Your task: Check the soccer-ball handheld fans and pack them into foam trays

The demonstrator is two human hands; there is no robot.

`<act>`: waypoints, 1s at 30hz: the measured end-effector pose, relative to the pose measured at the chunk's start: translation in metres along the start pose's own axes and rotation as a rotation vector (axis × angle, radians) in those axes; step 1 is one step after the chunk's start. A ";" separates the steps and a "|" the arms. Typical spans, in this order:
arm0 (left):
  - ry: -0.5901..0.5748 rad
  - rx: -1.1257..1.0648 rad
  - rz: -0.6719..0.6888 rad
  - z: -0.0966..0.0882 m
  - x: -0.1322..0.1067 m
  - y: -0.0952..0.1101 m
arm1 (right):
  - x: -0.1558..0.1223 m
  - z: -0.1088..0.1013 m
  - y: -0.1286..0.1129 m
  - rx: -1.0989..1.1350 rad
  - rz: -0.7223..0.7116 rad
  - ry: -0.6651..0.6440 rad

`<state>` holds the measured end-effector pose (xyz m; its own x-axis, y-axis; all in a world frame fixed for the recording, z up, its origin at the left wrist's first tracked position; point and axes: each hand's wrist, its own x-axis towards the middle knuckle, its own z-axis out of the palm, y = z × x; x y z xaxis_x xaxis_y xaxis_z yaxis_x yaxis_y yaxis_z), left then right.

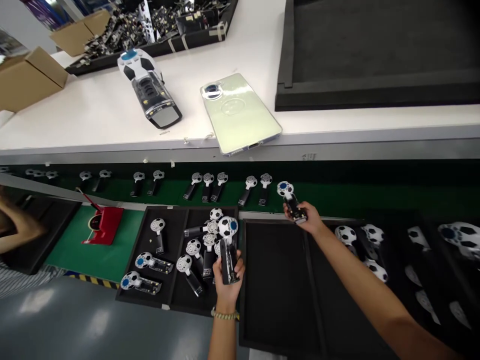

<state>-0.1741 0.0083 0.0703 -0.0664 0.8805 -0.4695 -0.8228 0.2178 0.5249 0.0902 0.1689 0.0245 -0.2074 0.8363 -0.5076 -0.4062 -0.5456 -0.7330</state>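
Hands first: at 9 o'clock, a co-worker's blurred hand (20,225) is cut off by the frame, its grip impossible to make out. Our left hand (227,286) is closed around the dark handle of a soccer-ball-headed gadget (227,250), hiding part of it, above a black tray (170,235) heaped with similar gadgets. Our right hand (302,216) pinches a second gadget (290,200), its ball head tipped to 11 o'clock. At 3 o'clock, more gadgets (375,240) run out of frame.
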 end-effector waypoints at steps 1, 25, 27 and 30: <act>-0.089 -0.039 -0.021 0.017 0.000 -0.004 | -0.016 0.010 0.001 0.206 0.008 -0.145; -0.451 0.212 -0.165 0.158 -0.039 -0.084 | -0.182 -0.015 -0.013 0.156 -0.333 -0.092; -0.472 0.301 -0.091 0.160 -0.041 -0.087 | -0.176 -0.034 -0.005 -0.060 -0.250 0.038; -0.372 0.461 -0.015 0.161 -0.043 -0.092 | -0.163 -0.069 0.008 -0.630 -0.157 0.204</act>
<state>-0.0047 0.0182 0.1564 0.2145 0.9462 -0.2421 -0.4862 0.3185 0.8137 0.1821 0.0248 0.0702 0.0086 0.9149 -0.4035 0.1905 -0.3977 -0.8975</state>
